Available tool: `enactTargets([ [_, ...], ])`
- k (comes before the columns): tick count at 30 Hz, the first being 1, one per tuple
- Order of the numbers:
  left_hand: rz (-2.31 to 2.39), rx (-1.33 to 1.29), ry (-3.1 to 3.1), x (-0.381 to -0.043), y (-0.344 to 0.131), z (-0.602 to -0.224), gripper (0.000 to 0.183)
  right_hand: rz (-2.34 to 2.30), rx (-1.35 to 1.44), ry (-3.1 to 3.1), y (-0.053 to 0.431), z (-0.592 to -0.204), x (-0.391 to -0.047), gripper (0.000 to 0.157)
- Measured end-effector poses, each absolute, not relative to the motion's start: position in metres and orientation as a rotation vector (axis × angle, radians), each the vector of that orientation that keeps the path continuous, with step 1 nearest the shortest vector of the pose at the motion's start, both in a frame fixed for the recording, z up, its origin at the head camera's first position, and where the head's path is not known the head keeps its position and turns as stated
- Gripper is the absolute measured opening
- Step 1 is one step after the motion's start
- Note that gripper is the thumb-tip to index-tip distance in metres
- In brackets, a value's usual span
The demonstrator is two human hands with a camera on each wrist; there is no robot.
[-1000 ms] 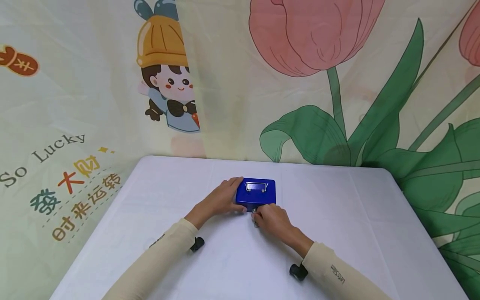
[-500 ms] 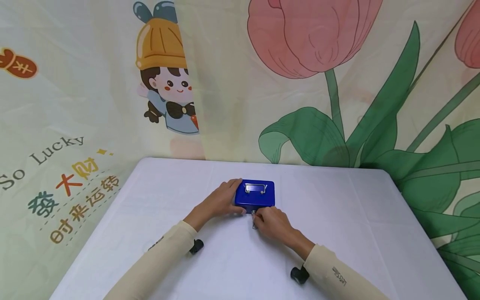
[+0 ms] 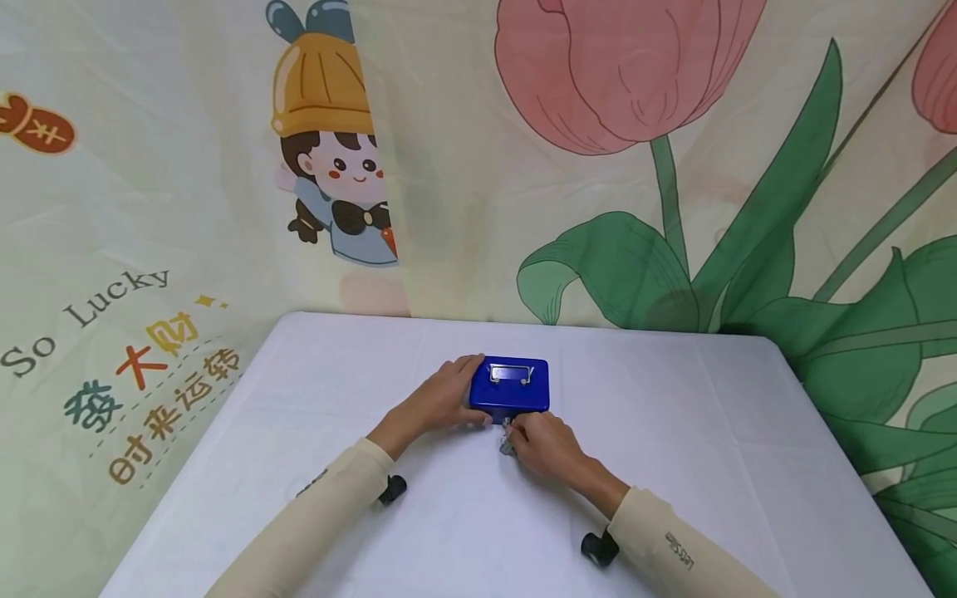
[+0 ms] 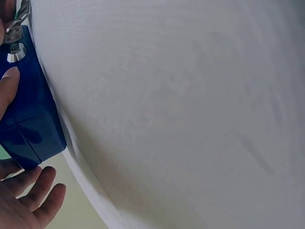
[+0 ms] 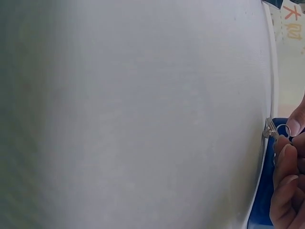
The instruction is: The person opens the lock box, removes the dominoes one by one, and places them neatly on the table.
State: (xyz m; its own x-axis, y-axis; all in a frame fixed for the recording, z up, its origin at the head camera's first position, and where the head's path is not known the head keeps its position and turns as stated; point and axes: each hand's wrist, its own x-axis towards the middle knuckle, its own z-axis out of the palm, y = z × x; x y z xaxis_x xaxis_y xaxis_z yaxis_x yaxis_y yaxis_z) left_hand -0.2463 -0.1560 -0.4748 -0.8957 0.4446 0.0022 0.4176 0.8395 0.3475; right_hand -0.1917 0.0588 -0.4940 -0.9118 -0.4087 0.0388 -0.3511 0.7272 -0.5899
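Note:
A blue metal cash box with a silver lid handle sits on the white table, lid down. My left hand grips its left side, thumb on the front face and fingers at the side. At the front, my right hand pinches a key standing in the round silver lock. Its fingers are curled, partly hiding the key. A ring joins it to another small metal key dangling below the lock.
The white tabletop surrounds the box on all sides. Behind it hangs a printed cloth with tulips and a cartoon figure. Black wrist cameras hang under both sleeves.
The keys hanging by my right fingers have swung and look different in position. Box and left hand stay in place; the right hand has shifted only slightly.

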Motion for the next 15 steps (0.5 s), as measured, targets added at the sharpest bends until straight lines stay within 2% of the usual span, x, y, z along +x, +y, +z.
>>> enactTargets([
  [15,0.559,0.705,2.920,-0.2447,-0.1564,-0.4704,0.109,-0.982,-0.578,2.813,0.0577,-0.4926,-0.1882,0.027],
])
